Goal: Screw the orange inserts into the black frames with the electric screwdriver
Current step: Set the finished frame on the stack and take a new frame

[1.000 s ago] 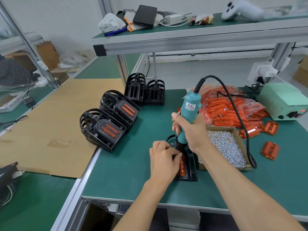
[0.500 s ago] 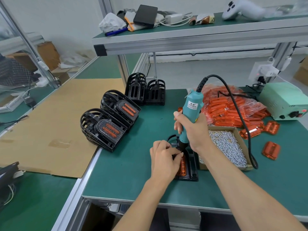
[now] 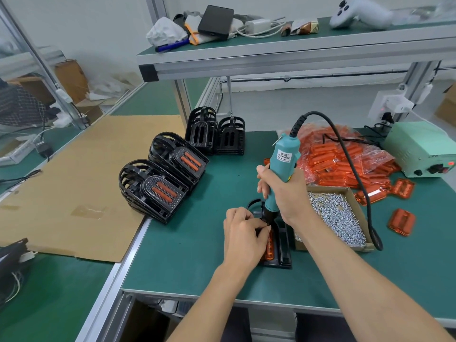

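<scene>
On the green surface (image 3: 187, 255) the frame (image 3: 283, 245) lies beside the screw box (image 3: 355, 201); the right hand (image 3: 283, 193), gripping the screwdriver (image 3: 281, 169), has barely shifted, left hand (image 3: 243, 239) still pinching at its tip, so driving likely continues.

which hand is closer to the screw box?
Right. The right hand grips the screwdriver just left of the screw box; the left hand sits farther left, over the black frame.

Green-matted bench (image 3: 197, 255). Directly on it: black frame (image 3: 281, 243) near front edge; two stacks of finished frames (image 3: 158, 188) at left edge; empty frames (image 3: 217, 134) toward back; screw box (image 3: 340, 218), orange inserts (image 3: 345, 159) and power supply (image 3: 419, 149) toward right side.
</scene>
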Available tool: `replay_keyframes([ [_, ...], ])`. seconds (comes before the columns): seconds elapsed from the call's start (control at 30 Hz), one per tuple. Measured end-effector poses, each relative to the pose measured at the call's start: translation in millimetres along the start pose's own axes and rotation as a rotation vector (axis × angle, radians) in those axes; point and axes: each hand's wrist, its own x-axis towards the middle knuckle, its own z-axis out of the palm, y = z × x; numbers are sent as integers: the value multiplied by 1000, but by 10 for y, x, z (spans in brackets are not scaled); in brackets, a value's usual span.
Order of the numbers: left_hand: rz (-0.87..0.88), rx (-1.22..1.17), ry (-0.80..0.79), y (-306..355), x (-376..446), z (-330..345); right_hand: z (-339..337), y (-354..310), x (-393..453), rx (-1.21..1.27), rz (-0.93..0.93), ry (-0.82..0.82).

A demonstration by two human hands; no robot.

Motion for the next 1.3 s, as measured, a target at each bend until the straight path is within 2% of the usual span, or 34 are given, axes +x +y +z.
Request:
replay_keyframes([
  [0.27,-93,-192,-44,-41,-138,-4,8,-14,-20,-24,-17,-95],
  [0.73,-130,-176,-41,-15,-205,24,-9,24,-21,-45,-12,-150],
  [1.3,-107,-195,0,-57,-207,74,-56,55,-5,61,20,-5],
])
